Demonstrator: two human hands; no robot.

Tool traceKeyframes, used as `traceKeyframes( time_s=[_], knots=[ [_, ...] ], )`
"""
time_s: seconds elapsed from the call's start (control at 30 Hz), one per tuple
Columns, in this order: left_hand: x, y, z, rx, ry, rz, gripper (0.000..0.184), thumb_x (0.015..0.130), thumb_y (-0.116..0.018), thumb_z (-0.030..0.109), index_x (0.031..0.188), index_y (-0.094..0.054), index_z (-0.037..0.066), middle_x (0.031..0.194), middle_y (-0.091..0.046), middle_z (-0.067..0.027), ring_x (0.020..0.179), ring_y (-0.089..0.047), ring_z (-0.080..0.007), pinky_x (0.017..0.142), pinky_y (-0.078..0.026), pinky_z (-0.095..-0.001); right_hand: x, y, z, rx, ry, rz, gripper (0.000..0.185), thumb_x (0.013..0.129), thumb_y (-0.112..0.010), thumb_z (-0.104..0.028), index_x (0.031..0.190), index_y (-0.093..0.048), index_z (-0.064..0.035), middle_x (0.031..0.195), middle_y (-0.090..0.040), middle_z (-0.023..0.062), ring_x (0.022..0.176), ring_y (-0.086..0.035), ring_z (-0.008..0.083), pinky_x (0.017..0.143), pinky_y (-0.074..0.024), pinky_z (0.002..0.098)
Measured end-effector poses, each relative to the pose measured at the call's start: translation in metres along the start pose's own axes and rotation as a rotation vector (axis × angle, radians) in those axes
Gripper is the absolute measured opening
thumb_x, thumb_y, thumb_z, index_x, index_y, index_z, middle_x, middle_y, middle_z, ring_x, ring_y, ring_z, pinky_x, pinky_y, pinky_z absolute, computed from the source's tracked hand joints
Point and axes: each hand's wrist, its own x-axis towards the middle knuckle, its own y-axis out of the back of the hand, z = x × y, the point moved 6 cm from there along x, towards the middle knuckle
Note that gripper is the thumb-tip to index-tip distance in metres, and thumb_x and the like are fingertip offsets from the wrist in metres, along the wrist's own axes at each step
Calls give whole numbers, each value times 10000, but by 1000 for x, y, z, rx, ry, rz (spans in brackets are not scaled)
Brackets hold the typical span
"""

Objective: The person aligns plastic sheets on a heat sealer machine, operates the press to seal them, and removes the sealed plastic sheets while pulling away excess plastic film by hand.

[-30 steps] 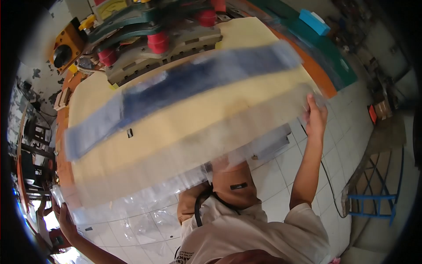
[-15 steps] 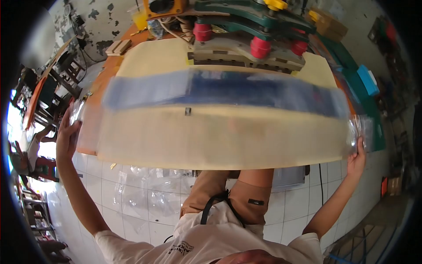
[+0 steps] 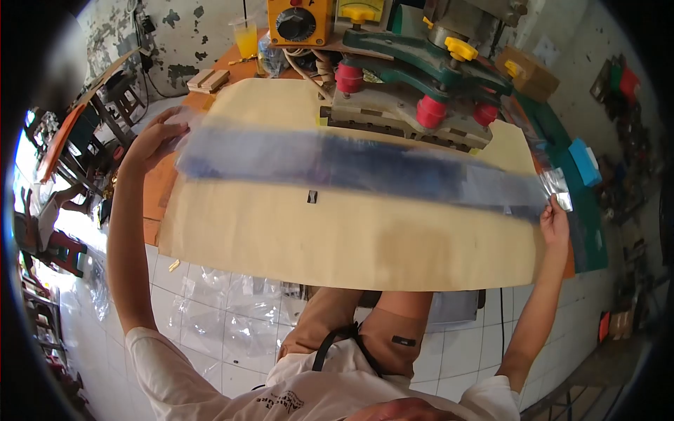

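A long, see-through plastic sheet (image 3: 253, 153) with a bluish band stretches across the cream-coloured board, blurred by motion. At its left end my left hand (image 3: 160, 137) has its fingers closed on the clear plastic, over the board's far left corner. The right end, with a shiny clear flap, is pinched in my right hand (image 3: 554, 223) beside the board's right edge. Whether the sheet touches the cream board (image 3: 337, 242) cannot be made out. A small black-and-silver piece (image 3: 312, 197) lies on the board below the sheet.
Behind the board stands a green press frame (image 3: 414, 70) with red knobs and yellow handles. An orange control box (image 3: 295, 24), a cup of yellow drink (image 3: 246, 38) and wooden blocks (image 3: 208, 81) are at the back left. Clear plastic (image 3: 246, 309) litters the tiled floor.
My left hand has moved up and inward with the plastic, and my right hand slightly left. The hazy sheet that covered the board's front half is off it; the small dark piece shows plainly.
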Motion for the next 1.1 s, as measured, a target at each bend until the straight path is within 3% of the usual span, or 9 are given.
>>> traceKeyframes(
  time_s=[0.23,0.3,0.63,0.67,0.77,0.9,0.93,0.97,1.1],
  knots=[
    [18,1,-3,43,30,-2,525,832,-590,40,1333,-448,106,1013,-587,-37,935,-596,-96,781,-511,-176,3,-30,0,-133,-21,91,73,925,-581,-155,929,-585,-82,653,-563,-1,536,-565,74,477,-514,189],
    [22,0,-5,39,24,20,526,822,-608,55,1324,-458,111,983,-596,-31,875,-605,-97,721,-521,-201,18,-15,6,-199,-49,76,152,905,-612,-169,1018,-592,-69,756,-583,17,615,-588,95,521,-533,213],
    [33,2,-24,377,-33,159,570,784,-682,74,1305,-450,82,773,-605,-54,595,-582,-118,474,-474,-278,7,-9,0,-379,-82,164,204,839,-682,-199,977,-622,-62,829,-593,32,701,-594,114,591,-542,225],
    [33,6,-20,602,-148,181,574,777,-684,51,1301,-454,88,745,-606,-70,574,-578,-123,434,-453,-276,6,-8,-8,-389,-48,173,207,833,-688,-201,969,-622,-59,818,-599,35,704,-600,115,591,-543,231],
    [-1,-6,4,1196,-474,399,645,722,-762,261,1291,-482,142,786,-609,-100,764,-610,-258,696,-463,-379,-7,1,-35,-499,47,232,210,833,-687,-205,954,-621,-48,754,-601,38,722,-619,111,585,-545,257],
    [-21,0,-6,1230,-502,432,494,824,-685,329,1242,-522,123,792,-582,-117,757,-581,-268,687,-451,-385,-16,42,-73,-654,178,486,293,819,-698,-237,1027,-622,-46,726,-617,79,702,-632,149,572,-543,269],
    [-26,3,-13,1238,-532,464,482,847,-654,350,1246,-517,115,781,-581,-123,746,-579,-273,691,-452,-390,-15,68,-88,-905,280,646,344,814,-696,-278,1070,-619,-63,801,-637,116,764,-641,195,628,-547,301],
    [-33,4,-20,1185,-508,450,482,870,-620,383,1249,-514,105,816,-590,-133,760,-579,-276,708,-451,-398,-18,90,-102,-1158,377,802,396,809,-694,-320,1113,-617,-80,876,-657,152,826,-649,241,684,-550,332],
    [-54,13,-53,1136,-202,426,496,923,-518,439,1283,-496,97,969,-612,-147,876,-596,-256,758,-455,-377,-33,167,-117,-1508,349,1049,573,773,-689,-453,1240,-558,-148,1138,-609,202,1056,-584,325,888,-484,409]
  ],
)
